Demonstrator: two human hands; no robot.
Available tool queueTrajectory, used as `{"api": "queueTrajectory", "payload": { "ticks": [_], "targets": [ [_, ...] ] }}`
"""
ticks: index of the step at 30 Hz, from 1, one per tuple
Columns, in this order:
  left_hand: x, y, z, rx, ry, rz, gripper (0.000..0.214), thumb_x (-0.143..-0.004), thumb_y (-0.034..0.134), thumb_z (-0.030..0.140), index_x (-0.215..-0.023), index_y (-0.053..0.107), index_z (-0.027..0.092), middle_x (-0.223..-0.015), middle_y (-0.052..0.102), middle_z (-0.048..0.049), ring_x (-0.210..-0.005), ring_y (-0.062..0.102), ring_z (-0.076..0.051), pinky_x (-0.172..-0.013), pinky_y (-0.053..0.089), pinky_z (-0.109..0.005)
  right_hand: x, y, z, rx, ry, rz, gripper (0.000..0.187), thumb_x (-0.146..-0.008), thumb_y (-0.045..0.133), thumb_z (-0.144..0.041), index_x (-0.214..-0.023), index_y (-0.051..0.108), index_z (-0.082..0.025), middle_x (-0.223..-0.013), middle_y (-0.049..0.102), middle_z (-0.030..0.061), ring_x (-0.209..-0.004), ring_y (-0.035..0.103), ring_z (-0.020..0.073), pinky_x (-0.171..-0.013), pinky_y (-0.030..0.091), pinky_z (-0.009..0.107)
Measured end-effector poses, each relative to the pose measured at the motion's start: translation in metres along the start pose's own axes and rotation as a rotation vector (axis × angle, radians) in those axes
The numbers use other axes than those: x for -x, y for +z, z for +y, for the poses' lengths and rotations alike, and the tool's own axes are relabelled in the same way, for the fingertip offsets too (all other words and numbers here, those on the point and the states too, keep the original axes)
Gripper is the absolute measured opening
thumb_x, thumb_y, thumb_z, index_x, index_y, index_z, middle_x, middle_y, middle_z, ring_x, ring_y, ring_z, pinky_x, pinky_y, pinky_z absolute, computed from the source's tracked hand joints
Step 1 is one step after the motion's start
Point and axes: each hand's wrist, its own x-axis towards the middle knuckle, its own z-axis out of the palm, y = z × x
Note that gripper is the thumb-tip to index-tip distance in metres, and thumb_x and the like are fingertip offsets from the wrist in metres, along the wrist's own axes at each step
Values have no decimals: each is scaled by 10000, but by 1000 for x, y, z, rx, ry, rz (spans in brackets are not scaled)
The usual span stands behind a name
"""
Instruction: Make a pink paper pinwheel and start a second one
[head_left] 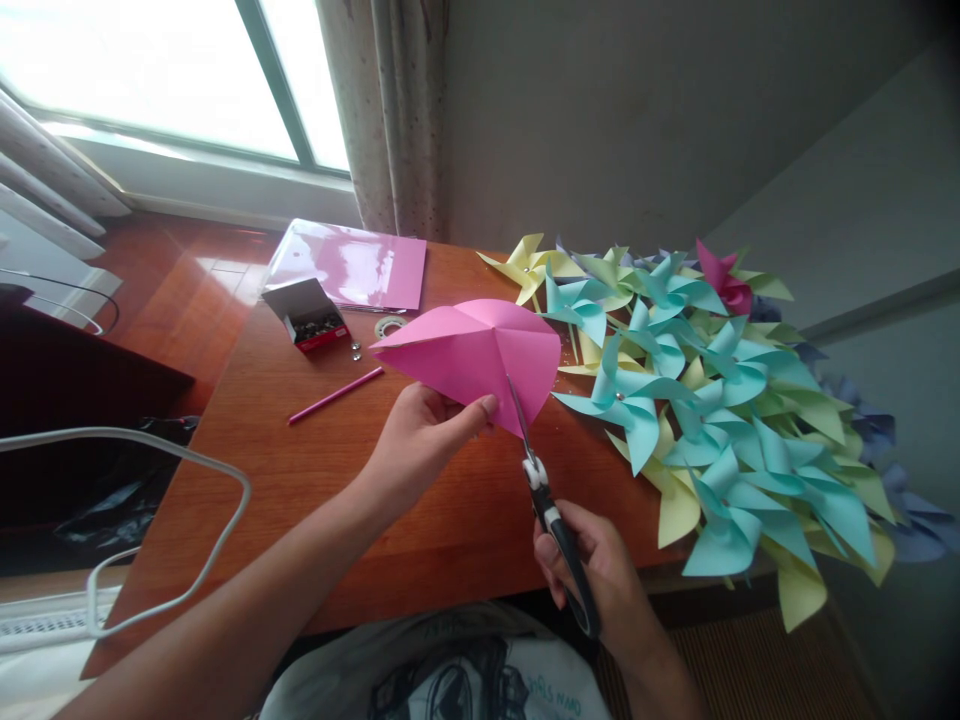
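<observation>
My left hand pinches the near edge of a pink sheet of paper, thumb on top. Creases run across the sheet and meet near its middle, and its left part bends into a point. My right hand is closed round the handles of black-and-white scissors. The scissor blades lie at the paper's near edge, with their tips pointing toward the crease centre. Some fingers of both hands are hidden behind the paper and the handles.
Many finished paper pinwheels cover the table's right side. Farther left are a pink pencil-like stick, an open small box of metal pieces, a tape roll and a clear pack of pink paper. A white cable loops over the left edge.
</observation>
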Motion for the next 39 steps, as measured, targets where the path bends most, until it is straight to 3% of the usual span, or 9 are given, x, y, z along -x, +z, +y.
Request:
{"api": "queueTrajectory", "payload": {
  "ticks": [17,26,39],
  "targets": [
    [0,3,2,72,-44,3,178,-713,828,257,-710,700,134,-637,707,-20,-588,617,-130,-557,470,-214,-3,4,-3,-66,-42,-63,495,-819,674,-645,-811,537,-169,-590,450,-54,-466,409,69,-444,285,212],
    [3,3,2,39,-113,-79,139,-720,807,233,-712,714,130,-643,713,-27,-603,615,-135,-579,473,-216,-8,8,-6,-39,-64,-26,505,-817,663,-662,-823,531,-175,-592,441,-59,-459,406,72,-432,298,211],
    [3,6,4,109,-131,-48,159,-715,818,217,-714,689,124,-624,694,8,-576,589,-96,-536,447,-171,-11,8,-4,-49,-86,-13,465,-841,667,-618,-829,537,-171,-579,442,-65,-453,414,61,-427,320,186]
  ]
}}
